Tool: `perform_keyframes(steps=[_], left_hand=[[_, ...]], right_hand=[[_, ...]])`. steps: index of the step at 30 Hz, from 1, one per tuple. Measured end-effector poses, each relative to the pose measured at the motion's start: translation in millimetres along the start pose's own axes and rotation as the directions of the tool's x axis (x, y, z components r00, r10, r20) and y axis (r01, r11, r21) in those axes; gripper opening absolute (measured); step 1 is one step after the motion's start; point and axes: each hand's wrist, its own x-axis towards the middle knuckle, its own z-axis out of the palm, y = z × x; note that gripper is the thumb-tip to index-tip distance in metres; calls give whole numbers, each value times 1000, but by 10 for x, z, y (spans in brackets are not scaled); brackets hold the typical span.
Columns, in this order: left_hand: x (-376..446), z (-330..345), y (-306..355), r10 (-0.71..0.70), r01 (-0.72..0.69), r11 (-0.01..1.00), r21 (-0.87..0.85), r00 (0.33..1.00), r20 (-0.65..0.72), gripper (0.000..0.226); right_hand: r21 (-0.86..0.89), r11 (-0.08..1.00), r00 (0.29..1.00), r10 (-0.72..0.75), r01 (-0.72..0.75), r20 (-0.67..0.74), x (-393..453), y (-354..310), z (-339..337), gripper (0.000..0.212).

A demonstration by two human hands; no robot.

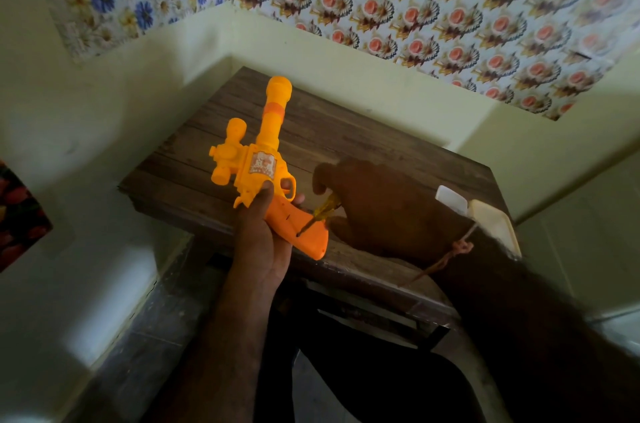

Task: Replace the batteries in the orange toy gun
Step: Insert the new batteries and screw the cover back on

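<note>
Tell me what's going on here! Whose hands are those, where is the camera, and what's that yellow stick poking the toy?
The camera sits on a person's head, looking down at their own hands. The left hand holds an orange toy gun by its grip, barrel pointing away. The right hand holds a yellow-handled screwdriver, its tip against the gun's grip. Below is a wooden table. At its right edge lies a white and cream object; I cannot tell what it is.

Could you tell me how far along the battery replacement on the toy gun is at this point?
Early. The left hand grips the orange toy gun above the table. The right hand holds a screwdriver, tip on the grip's cover. The cover looks closed, no batteries show: opening and swapping remain.
</note>
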Motion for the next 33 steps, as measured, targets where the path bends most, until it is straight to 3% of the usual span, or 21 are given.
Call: perform_keyframes(steps=[3, 7, 12, 15, 18, 21, 26, 30, 33], left_hand=[[-9, 4, 3, 8, -8, 1000, -13, 1000, 1, 56], [-2, 3, 4, 5, -5, 1000, 1, 1000, -9, 59], [-1, 10, 2, 13, -13, 1000, -19, 1000, 11, 63], [2, 4, 4, -2, 2, 1000, -21, 1000, 16, 59], [2, -8, -4, -8, 9, 999, -35, 1000, 6, 59], [1, -2, 3, 5, -5, 1000, -24, 1000, 7, 66], [16, -17, 1, 3, -3, 1000, -8, 1000, -26, 62], [6, -16, -4, -4, 4, 1000, 7, 1000, -12, 68], [8, -25, 2, 4, -4, 1000, -2, 1000, -13, 58]], right_hand=[[-4, 1000, 1000, -1, 1, -21, 18, -6, -19, 13], [-53, 998, 999, 34, -36, -23, 29, 2, -23, 35], [11, 1000, 1000, -5, 5, -28, 16, -1, 2, 25], [-63, 998, 999, 16, -19, -46, 20, -17, -13, 32], [-2, 1000, 998, 17, -18, -65, -5, -19, 13, 38], [52, 999, 1000, -9, 10, -21, 8, -31, -12, 26], [-96, 994, 997, 45, -51, -63, 24, -27, -28, 29], [-23, 999, 999, 28, -28, -27, -8, -45, 18, 23], [-35, 998, 999, 44, -44, -17, 20, -44, -8, 20]])
